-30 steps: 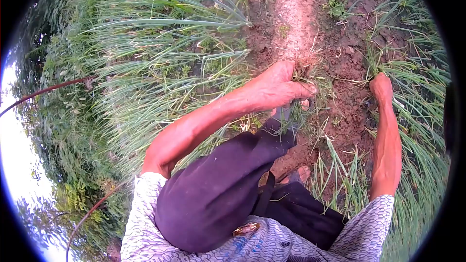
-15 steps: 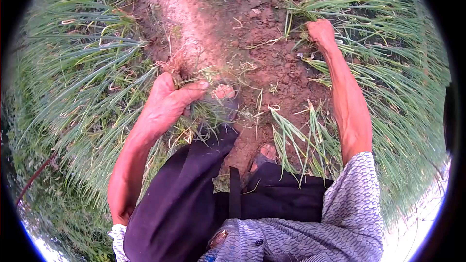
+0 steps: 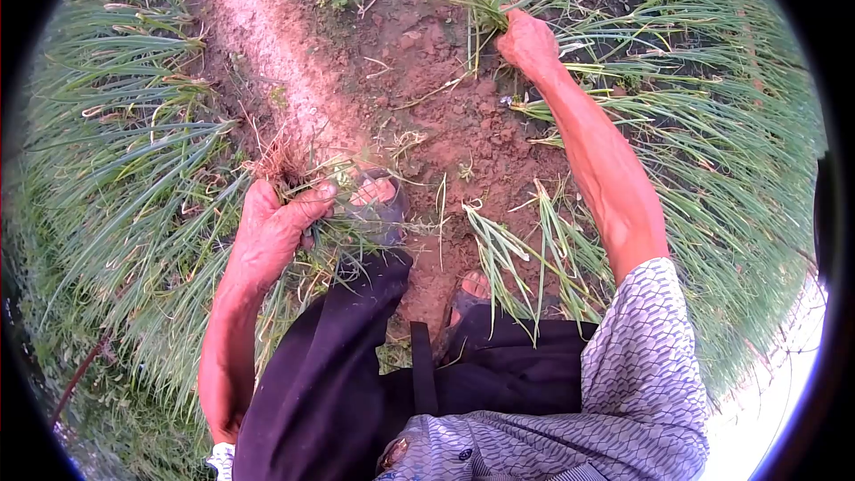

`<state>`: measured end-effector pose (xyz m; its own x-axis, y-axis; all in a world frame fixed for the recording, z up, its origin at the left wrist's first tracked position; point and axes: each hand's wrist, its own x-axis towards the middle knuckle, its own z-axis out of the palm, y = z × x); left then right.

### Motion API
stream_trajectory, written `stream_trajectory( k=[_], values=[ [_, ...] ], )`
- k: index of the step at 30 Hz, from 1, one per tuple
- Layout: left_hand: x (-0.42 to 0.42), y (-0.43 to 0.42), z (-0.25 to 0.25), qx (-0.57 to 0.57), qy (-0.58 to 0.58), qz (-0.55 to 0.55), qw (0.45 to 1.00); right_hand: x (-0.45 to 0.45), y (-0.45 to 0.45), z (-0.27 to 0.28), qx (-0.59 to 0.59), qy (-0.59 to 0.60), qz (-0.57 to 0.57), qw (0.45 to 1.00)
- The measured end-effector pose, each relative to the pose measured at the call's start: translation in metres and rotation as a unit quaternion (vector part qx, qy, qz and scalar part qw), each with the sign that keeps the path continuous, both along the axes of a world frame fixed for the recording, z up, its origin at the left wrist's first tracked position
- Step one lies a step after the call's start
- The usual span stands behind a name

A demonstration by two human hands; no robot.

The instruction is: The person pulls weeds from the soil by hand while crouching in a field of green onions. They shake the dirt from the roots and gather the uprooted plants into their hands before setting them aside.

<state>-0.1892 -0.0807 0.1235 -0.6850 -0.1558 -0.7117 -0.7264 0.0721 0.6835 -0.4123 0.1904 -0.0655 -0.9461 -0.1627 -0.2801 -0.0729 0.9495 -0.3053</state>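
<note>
Weed bunch (image 3: 283, 163), roots outward, is clamped in left hand (image 3: 270, 230), held beside left foot (image 3: 374, 191). Green clump (image 3: 485, 7) is gripped by right hand (image 3: 529, 43), fingertips hidden. Drooping stalks (image 3: 499, 245) seen near right foot (image 3: 476, 284). Soil (image 3: 427, 147) flanked by leafy rows (image 3: 142, 129).

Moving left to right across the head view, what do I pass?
Left sleeve, left hand holding a clump of grass, left foot, right foot, right hand gripping green stalks, right sleeve.
</note>
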Motion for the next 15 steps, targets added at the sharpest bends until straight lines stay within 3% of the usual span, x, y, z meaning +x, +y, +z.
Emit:
stream_trajectory(
  k=[5, 15],
  values=[
    [0.002, -0.002, -0.004, -0.02, 0.001, 0.01, 1.0, -0.002, -0.011, -0.003, 0.025, 0.003, -0.033, 0.999],
    [0.002, -0.011, -0.003, -0.02, -0.023, 0.021, 0.999, -0.019, 0.001, -0.046, 0.048, 0.097, 0.015, 0.994]
  ],
)
